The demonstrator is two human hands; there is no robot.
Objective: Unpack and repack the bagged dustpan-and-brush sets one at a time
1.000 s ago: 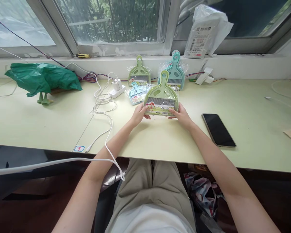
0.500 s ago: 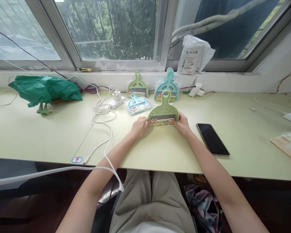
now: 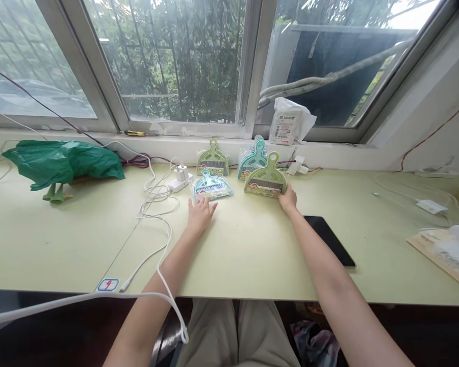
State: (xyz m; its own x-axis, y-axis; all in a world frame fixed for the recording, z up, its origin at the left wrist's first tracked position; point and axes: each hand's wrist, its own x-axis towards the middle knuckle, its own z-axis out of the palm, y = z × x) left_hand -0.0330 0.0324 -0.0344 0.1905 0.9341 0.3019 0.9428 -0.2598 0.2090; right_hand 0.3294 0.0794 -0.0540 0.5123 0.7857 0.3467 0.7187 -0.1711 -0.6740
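My right hand [image 3: 288, 199] grips the lower right corner of a green dustpan-and-brush set [image 3: 265, 178], tilted upright on the table in front of a stack of blue dustpan-and-brush sets [image 3: 255, 158]. My left hand [image 3: 201, 214] lies palm down with fingers spread, holding nothing. Its fingertips are at the near edge of a light blue dustpan-and-brush set [image 3: 213, 186] in clear wrap; I cannot tell if they touch it. Behind that one, a second green dustpan-and-brush set [image 3: 213, 157] leans upright against the wall below the window.
A black phone [image 3: 329, 240] lies right of my right forearm. White cables [image 3: 164, 216] and a plugged charger [image 3: 181, 173] are on the left, beyond them a green plastic bag [image 3: 65, 160]. A wrapped package [image 3: 288, 122] stands on the sill. A paper packet [image 3: 443, 250] lies far right.
My left hand has let go of the green set and moved left toward the light blue one. My right hand has shifted the green set back and right, toward the blue stack. The view has tilted up.
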